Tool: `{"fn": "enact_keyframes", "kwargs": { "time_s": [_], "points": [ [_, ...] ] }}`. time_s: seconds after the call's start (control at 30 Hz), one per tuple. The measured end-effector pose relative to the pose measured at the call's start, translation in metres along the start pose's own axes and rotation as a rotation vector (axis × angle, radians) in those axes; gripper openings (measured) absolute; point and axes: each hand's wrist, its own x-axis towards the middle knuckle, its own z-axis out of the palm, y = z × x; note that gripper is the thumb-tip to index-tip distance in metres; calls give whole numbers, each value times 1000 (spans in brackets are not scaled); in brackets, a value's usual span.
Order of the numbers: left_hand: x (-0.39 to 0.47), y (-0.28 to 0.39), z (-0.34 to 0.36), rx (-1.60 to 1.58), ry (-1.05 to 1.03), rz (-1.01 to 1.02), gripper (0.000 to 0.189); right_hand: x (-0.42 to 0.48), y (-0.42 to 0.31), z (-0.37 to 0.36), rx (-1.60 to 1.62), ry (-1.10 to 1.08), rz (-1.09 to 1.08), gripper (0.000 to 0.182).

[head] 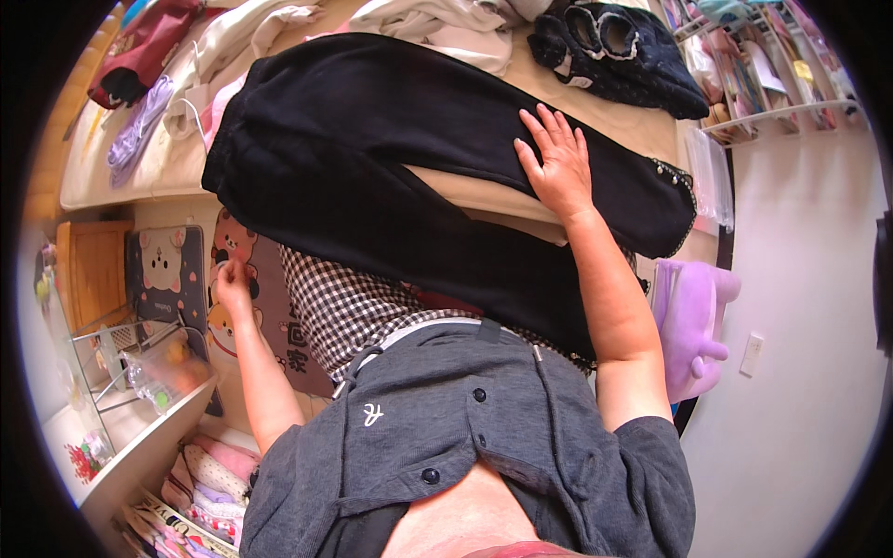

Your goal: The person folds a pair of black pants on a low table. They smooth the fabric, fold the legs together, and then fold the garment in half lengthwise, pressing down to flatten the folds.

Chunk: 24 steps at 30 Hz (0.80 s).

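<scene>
Black trousers (314, 132) lie spread over the bed's edge and across my lap, the gathered waistband at the left and the trimmed leg hems at the right. On the far trouser leg my right hand (557, 164) rests flat, its fingers somewhat spread. My left hand (234, 282) is held low at the left, off the trousers, above a patterned floor mat. Its fingers are bent together; whether something small is between them cannot be told. Beyond the trousers a dark folded garment (621, 63) with pale frilled cuffs and a white garment (439, 31) lie on the bed.
A lilac cord bundle (139, 129) and a red garment (143, 52) lie at the bed's left. A wire rack (104, 376) stands left, above folded clothes (216, 481). At right are a purple plush item (691, 328) and a filled shelf (781, 111).
</scene>
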Motion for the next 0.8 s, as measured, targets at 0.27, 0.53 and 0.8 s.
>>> {"fn": "enact_keyframes", "kwargs": {
  "time_s": [0.27, 0.53, 0.8],
  "points": [
    [16, 257, 101, -331, -88, 341, 20, 1, -1, -1, 9, 16, -8, 51],
    [63, 281, 205, 362, -260, 683, 37, 1, 0, -1, 17, 21, -16, 51],
    [92, 267, 212, 4, -289, 413, 25, 1, 0, -1, 13, 20, -17, 51]
  ]
}}
